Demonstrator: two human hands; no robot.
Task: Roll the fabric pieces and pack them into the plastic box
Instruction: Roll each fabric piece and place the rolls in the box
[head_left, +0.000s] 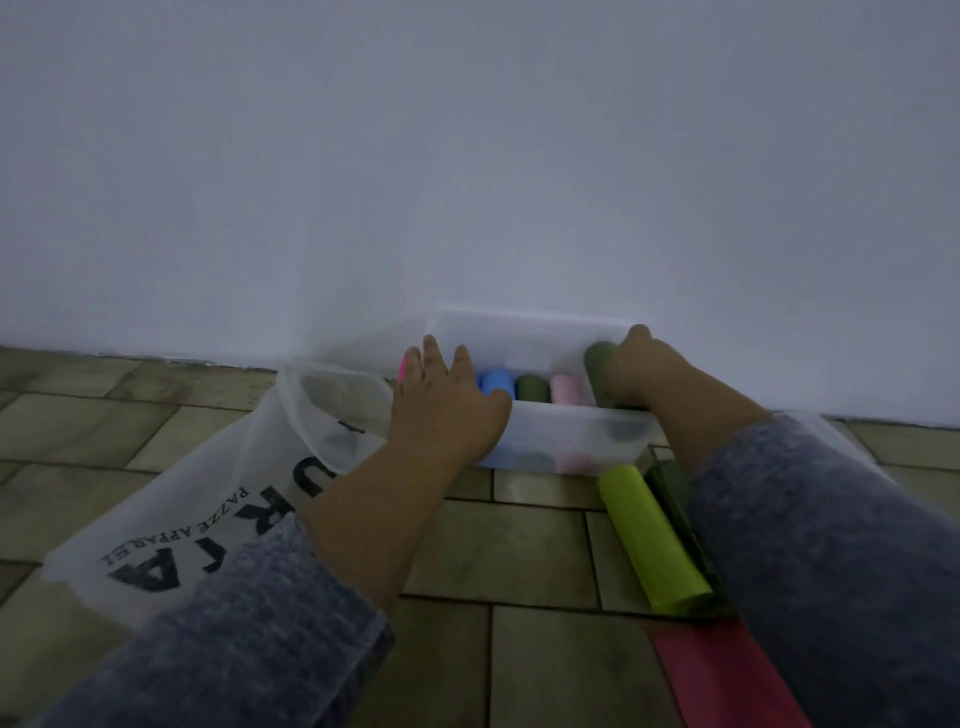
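Grey sleeves cover both my forearms at the bottom edge, the left sleeve (223, 639) and the right sleeve (831, 545), and they are closest to my eyes. At the far left a translucent plastic bag (171, 499) with black printed letters lies on the tiled floor (540, 545), its mouth open toward the box. My left arm passes over this bag.

My left hand (441, 405) rests on the near left corner of the plastic box (566, 436). Its fingers are straight and spread, and it grasps nothing. The box is clear, and it stands on the floor against the white wall (467, 156).

Inside the box the rolled fabric pieces lie side by side. A bright pink roll (402, 366) shows only a little behind my left fingers. Next come a blue roll (496, 382), a dark green roll (532, 387) and a pale pink roll (569, 389), all with their round ends toward me. At the right end of the box is an olive green roll (597, 364), tilted, with its upper end higher than the others.

My right hand (639, 374) has its fingers curled around this olive green roll, at the right wall of the box.

On the floor just in front of the box's right corner lies a lime green roll (649, 535), outside the box. Some dark green fabric (670, 483) lies just beside it, partly hidden by my right arm. Near the bottom right a red fabric piece (727, 680) lies flat on the tiles, not rolled.
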